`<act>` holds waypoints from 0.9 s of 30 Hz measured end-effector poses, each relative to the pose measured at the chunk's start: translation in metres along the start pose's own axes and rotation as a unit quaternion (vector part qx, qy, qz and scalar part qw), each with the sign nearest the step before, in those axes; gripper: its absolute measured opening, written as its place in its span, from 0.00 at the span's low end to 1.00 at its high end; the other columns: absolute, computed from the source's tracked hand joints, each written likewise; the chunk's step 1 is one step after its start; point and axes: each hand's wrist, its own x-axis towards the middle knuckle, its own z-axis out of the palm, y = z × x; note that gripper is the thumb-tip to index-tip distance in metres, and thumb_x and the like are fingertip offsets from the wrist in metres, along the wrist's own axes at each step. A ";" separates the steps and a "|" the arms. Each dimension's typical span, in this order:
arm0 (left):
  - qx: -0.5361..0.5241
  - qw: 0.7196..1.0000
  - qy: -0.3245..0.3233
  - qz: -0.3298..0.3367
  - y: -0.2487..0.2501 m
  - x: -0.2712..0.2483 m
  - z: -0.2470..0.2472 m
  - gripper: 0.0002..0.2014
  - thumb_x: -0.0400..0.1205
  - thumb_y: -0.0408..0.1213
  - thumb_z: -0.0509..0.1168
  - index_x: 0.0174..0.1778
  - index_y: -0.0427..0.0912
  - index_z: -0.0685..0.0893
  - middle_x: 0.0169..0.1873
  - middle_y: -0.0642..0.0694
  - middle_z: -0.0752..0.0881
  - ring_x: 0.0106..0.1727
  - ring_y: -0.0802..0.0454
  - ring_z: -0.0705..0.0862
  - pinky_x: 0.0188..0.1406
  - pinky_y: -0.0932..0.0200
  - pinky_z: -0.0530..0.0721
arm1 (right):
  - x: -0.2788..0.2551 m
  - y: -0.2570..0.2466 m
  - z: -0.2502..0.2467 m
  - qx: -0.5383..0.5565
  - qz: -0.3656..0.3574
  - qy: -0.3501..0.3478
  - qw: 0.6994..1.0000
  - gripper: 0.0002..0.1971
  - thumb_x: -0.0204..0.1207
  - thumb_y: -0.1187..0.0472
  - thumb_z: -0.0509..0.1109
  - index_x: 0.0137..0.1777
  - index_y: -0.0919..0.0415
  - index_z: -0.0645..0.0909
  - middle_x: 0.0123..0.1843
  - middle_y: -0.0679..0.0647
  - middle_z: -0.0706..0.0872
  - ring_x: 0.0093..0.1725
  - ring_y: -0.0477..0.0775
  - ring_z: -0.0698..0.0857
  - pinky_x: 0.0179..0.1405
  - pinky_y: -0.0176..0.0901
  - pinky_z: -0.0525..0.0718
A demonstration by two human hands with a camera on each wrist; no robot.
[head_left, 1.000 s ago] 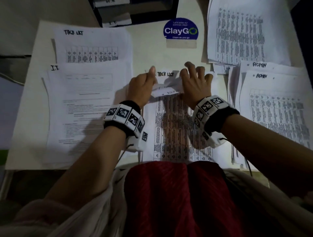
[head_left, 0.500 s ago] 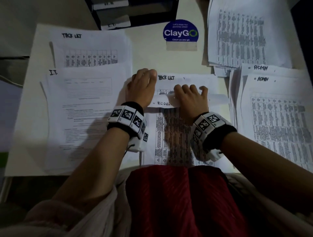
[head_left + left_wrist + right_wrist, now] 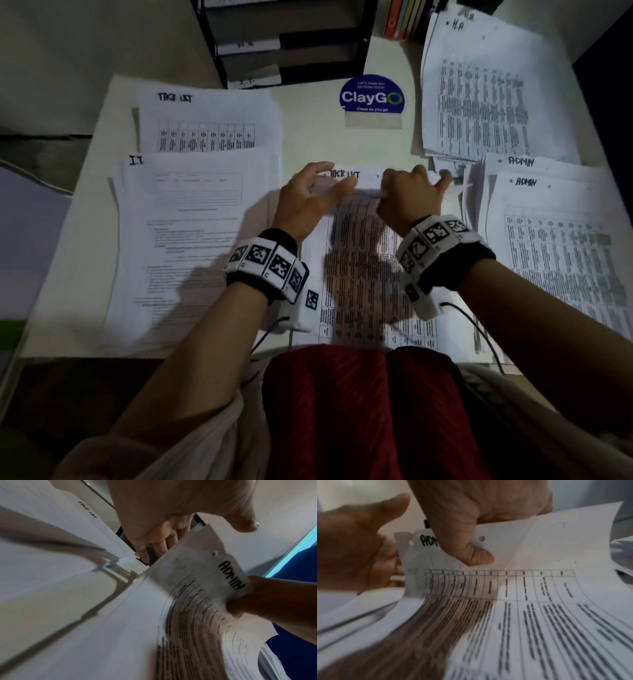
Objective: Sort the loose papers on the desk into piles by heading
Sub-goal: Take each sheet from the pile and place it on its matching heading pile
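Note:
In the head view my right hand (image 3: pixel 390 195) pinches the top edge of a printed table sheet (image 3: pixel 359 246) and curls it up off the middle stack. The wrist views show that sheet (image 3: pixel 539 588) headed ADMIN (image 3: pixel 231 574), with my thumb (image 3: pixel 476 557) on its face. My left hand (image 3: pixel 322 186) hovers at the sheet's left top corner with loose fingers (image 3: pixel 154 545) behind the paper and the thumb apart. Beneath the lifted edge lies a sheet headed TASK LIST (image 3: pixel 346 174). Piles lie around: TASK LIST (image 3: pixel 205 120), I.T. (image 3: pixel 191 240), ADMIN (image 3: pixel 555 246) and one far right (image 3: pixel 486 96).
A black letter tray (image 3: pixel 291 44) stands at the back, with coloured book spines (image 3: pixel 407 17) to its right. A blue ClayGo sticker (image 3: pixel 371 97) marks the white desk (image 3: pixel 325 144). The desk's front edge runs just before my lap.
Both hands were pressing on the curled top of the middle sheet. My right hand now pinches that edge and lifts it, and my left hand has opened beside it.

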 end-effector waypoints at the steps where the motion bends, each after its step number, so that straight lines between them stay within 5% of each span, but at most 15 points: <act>1: -0.004 1.000 0.003 -0.009 0.001 -0.003 0.000 0.30 0.72 0.52 0.72 0.67 0.44 0.76 0.66 0.48 0.79 0.63 0.55 0.76 0.56 0.67 0.75 | 0.002 0.002 -0.007 0.027 0.026 0.014 0.999 0.09 0.74 0.64 0.61 0.52 0.59 0.79 0.51 0.57 0.85 0.65 0.60 0.74 0.73 0.63 0.53; 4: -0.016 0.999 0.024 -0.028 -0.003 -0.004 0.002 0.23 0.73 0.41 0.74 0.63 0.39 0.79 0.58 0.44 0.84 0.59 0.49 0.82 0.61 0.59 0.79 | 0.005 0.006 -0.027 0.135 0.073 0.057 0.987 0.10 0.73 0.62 0.61 0.54 0.57 0.78 0.52 0.56 0.84 0.63 0.59 0.76 0.71 0.58 0.56; 7: -0.007 0.998 0.052 -0.038 0.007 -0.005 0.006 0.19 0.78 0.39 0.69 0.61 0.32 0.79 0.56 0.38 0.85 0.58 0.44 0.83 0.54 0.63 0.73 | 0.001 0.012 -0.035 0.235 0.073 0.130 0.960 0.20 0.71 0.65 0.64 0.64 0.58 0.71 0.60 0.53 0.81 0.65 0.56 0.74 0.70 0.54 0.60; 10: -0.044 0.996 0.075 -0.029 0.029 -0.002 0.007 0.08 0.79 0.38 0.68 0.51 0.41 0.80 0.48 0.49 0.84 0.54 0.50 0.82 0.54 0.62 0.74 | -0.007 0.028 -0.037 0.238 0.166 0.246 0.925 0.32 0.69 0.61 0.67 0.74 0.58 0.63 0.73 0.55 0.69 0.73 0.56 0.66 0.71 0.54 0.62; 12: -0.098 0.991 0.092 -0.021 0.042 0.003 0.006 0.08 0.79 0.36 0.68 0.51 0.41 0.79 0.50 0.49 0.84 0.53 0.52 0.82 0.54 0.61 0.76 | -0.004 0.049 -0.030 0.332 0.236 0.210 0.889 0.37 0.68 0.58 0.69 0.77 0.61 0.59 0.75 0.58 0.67 0.74 0.58 0.66 0.71 0.56 0.65; 13: -0.122 0.987 0.101 -0.015 0.049 0.006 0.007 0.12 0.79 0.37 0.69 0.56 0.37 0.80 0.54 0.46 0.85 0.56 0.50 0.83 0.55 0.60 0.77 | -0.001 0.061 -0.028 0.418 0.234 0.171 0.861 0.36 0.66 0.58 0.71 0.74 0.61 0.62 0.71 0.58 0.72 0.69 0.58 0.72 0.67 0.55 0.70; 15: -0.153 0.982 0.113 0.000 0.060 0.012 0.014 0.14 0.79 0.36 0.68 0.57 0.35 0.80 0.56 0.45 0.85 0.58 0.49 0.83 0.58 0.59 0.78 | -0.001 0.081 -0.028 0.525 0.197 0.133 0.817 0.23 0.59 0.57 0.71 0.54 0.64 0.78 0.46 0.53 0.86 0.45 0.49 0.83 0.46 0.48 0.78; 17: -0.168 0.980 0.102 0.016 0.063 0.016 0.025 0.07 0.80 0.34 0.67 0.53 0.41 0.80 0.50 0.46 0.85 0.52 0.51 0.84 0.56 0.59 0.80 | -0.005 0.099 -0.037 0.496 0.189 0.175 0.829 0.04 0.60 0.62 0.66 0.29 0.63 0.75 0.24 0.44 0.74 0.26 0.39 0.72 0.29 0.37 0.69; 20: -0.095 0.993 0.054 0.034 0.059 0.017 0.050 0.03 0.80 0.35 0.67 0.43 0.43 0.79 0.38 0.48 0.82 0.38 0.55 0.80 0.44 0.60 0.78 | -0.008 0.137 -0.054 0.458 0.207 0.248 0.828 0.16 0.68 0.68 0.60 0.24 0.54 0.62 0.22 0.43 0.64 0.21 0.36 0.65 0.24 0.31 0.61; 22: -0.011 0.999 0.020 0.022 0.047 0.015 0.068 0.07 0.79 0.36 0.68 0.51 0.42 0.80 0.47 0.45 0.84 0.48 0.52 0.81 0.53 0.59 0.78 | -0.009 0.167 -0.056 0.454 0.243 0.300 0.803 0.16 0.69 0.68 0.59 0.24 0.53 0.63 0.24 0.42 0.65 0.23 0.36 0.66 0.28 0.35 0.65; 24: 0.118 0.992 -0.032 -0.002 0.030 0.011 0.086 0.21 0.78 0.39 0.70 0.66 0.39 0.76 0.64 0.43 0.79 0.63 0.48 0.78 0.65 0.55 0.76 | -0.015 0.197 -0.054 0.444 0.291 0.318 0.785 0.16 0.69 0.71 0.58 0.24 0.53 0.63 0.25 0.42 0.65 0.20 0.35 0.67 0.25 0.31 0.63; 27: 0.329 0.937 -0.113 -0.012 0.008 0.006 0.102 0.36 0.74 0.49 0.72 0.76 0.43 0.67 0.77 0.40 0.65 0.77 0.42 0.65 0.75 0.43 0.67 | -0.032 0.241 -0.043 0.409 0.346 0.284 0.795 0.16 0.69 0.74 0.55 0.26 0.54 0.66 0.26 0.46 0.65 0.23 0.39 0.68 0.18 0.28 0.61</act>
